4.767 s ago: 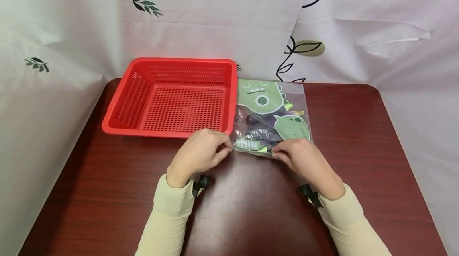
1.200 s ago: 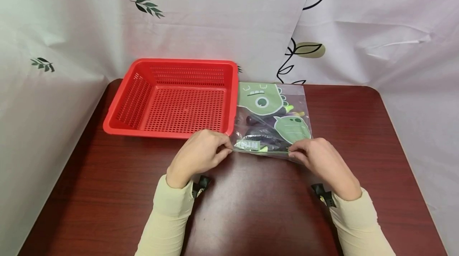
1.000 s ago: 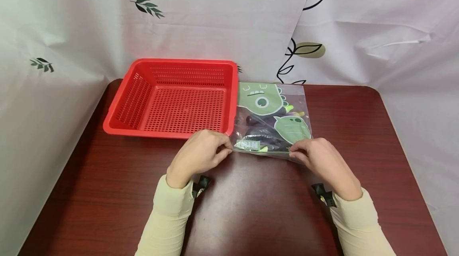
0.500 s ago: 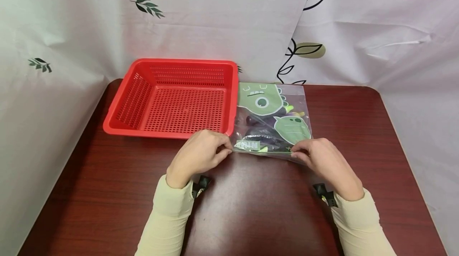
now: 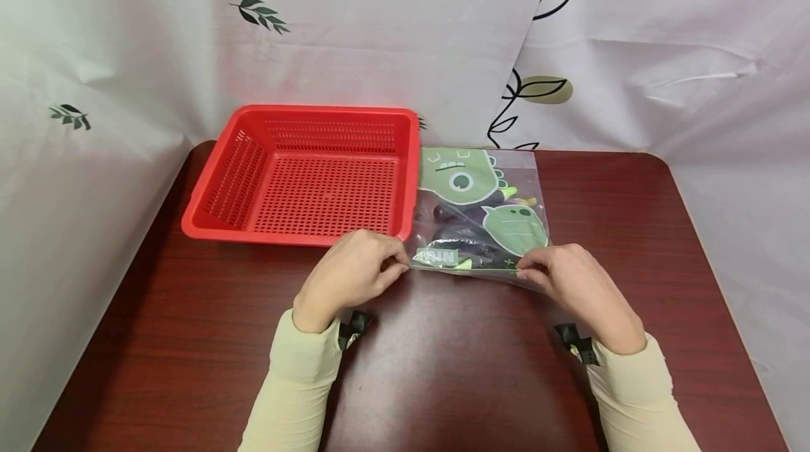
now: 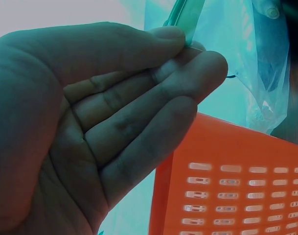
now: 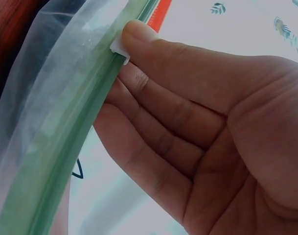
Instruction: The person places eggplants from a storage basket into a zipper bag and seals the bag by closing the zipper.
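A clear zip bag (image 5: 515,227) with green cartoon prints lies flat on the table, several dark purple eggplants (image 5: 446,213) with bright green or yellowish stem ends showing through it. My left hand (image 5: 359,269) pinches the near left corner of the bag between thumb and forefinger, beside the basket. At the right part of the near edge, my right hand (image 5: 579,287) pinches the bag's small white slider (image 7: 119,51) on the green zip strip (image 7: 65,156). In the left wrist view, the end of the green strip (image 6: 190,19) sits at my thumb tip.
A red perforated plastic basket (image 5: 291,235) stands directly left of the bag, its rim close to my left hand. Both sit on a dark red wooden table (image 5: 418,367). A white cloth (image 5: 354,37) with leaf prints hangs behind and along the sides.
My right hand has slid rightward along the bag's near edge, from near its middle to close to the right corner, only slightly in the last second. The left hand stays at the left corner.
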Demonstrator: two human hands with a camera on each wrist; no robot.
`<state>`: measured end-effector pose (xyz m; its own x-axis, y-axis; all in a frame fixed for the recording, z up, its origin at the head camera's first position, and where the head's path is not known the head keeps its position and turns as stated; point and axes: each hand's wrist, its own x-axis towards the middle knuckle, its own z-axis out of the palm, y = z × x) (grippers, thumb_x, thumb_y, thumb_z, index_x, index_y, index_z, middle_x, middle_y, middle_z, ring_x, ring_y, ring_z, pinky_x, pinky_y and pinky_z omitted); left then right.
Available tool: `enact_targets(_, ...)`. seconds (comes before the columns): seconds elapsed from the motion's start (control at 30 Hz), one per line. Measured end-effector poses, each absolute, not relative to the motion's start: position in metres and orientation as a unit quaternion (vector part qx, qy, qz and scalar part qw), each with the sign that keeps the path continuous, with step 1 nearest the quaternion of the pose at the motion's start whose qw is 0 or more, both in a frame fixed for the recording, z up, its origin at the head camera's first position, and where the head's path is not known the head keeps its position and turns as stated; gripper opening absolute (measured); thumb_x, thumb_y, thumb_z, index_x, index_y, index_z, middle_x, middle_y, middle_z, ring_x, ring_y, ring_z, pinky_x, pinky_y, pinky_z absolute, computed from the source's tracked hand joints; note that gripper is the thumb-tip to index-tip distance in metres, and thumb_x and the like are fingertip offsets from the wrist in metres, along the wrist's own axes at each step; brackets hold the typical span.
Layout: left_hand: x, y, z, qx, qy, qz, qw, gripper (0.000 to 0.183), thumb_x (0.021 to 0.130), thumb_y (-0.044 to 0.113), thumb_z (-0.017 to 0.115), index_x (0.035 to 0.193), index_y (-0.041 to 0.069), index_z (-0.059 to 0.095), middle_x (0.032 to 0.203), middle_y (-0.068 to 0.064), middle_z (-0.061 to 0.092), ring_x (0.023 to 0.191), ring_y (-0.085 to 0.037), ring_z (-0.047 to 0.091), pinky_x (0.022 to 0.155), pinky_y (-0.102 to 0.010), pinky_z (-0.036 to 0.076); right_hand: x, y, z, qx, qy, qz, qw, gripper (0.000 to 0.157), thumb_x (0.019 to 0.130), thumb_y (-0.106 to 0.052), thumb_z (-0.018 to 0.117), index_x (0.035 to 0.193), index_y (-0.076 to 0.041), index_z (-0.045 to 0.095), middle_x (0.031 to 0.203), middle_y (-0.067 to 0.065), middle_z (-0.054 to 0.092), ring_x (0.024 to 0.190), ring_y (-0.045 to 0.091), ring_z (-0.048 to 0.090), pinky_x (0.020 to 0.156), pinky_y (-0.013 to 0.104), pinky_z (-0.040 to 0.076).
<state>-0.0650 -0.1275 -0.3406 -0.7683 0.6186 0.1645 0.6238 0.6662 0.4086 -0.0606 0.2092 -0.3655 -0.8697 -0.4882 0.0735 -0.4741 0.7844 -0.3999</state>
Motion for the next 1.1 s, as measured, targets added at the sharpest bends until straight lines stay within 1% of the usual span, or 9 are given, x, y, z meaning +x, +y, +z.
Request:
enact_targets(0.37, -0.0647, -0.1278, -0.3411, -0.34, -0.913, -0.225, 0.005, 0.012, 0.085, 0.012, 0.075, 0.08, 0.022, 0.072, 0.076, 0.016, 0.066, 0.068, -0.002, 0.06, 0.065, -0.026, 0.049, -0.0603, 0.2123, -0.3655, -0.249, 0.946, -0.208, 0.019, 0.009, 0.084, -0.01, 0.08, 0.084, -0.018, 0.078, 0.075, -0.013, 0.069, 0.067, 0.006, 0.062, 0.067, 0.038, 0.053)
enact_targets(0.87, -0.0653, -0.1272, -0.3408, -0.342, -0.912, -0.225, 0.001, 0.012, 0.085, 0.011, 0.075, 0.08, 0.022, 0.073, 0.076, 0.016, 0.066, 0.067, -0.002, 0.059, 0.065, -0.026, 0.049, -0.059, 0.2168, -0.3615, -0.242, 0.946, -0.212, 0.033, 0.01, 0.084, -0.009, 0.08, 0.083, -0.019, 0.077, 0.073, -0.014, 0.067, 0.064, 0.004, 0.057, 0.066, 0.036, 0.051)
enact_targets(1.1, -0.0655, -0.1272, -0.3409, -0.343, -0.911, -0.228, -0.001, 0.012, 0.086, 0.011, 0.075, 0.08, 0.021, 0.073, 0.077, 0.015, 0.066, 0.067, -0.002, 0.06, 0.065, -0.025, 0.049, -0.0591, 0.2186, -0.3611, -0.242, 0.946, -0.215, 0.033, 0.011, 0.084, -0.008, 0.08, 0.083, -0.019, 0.077, 0.073, -0.014, 0.067, 0.065, 0.004, 0.057, 0.065, 0.035, 0.051)
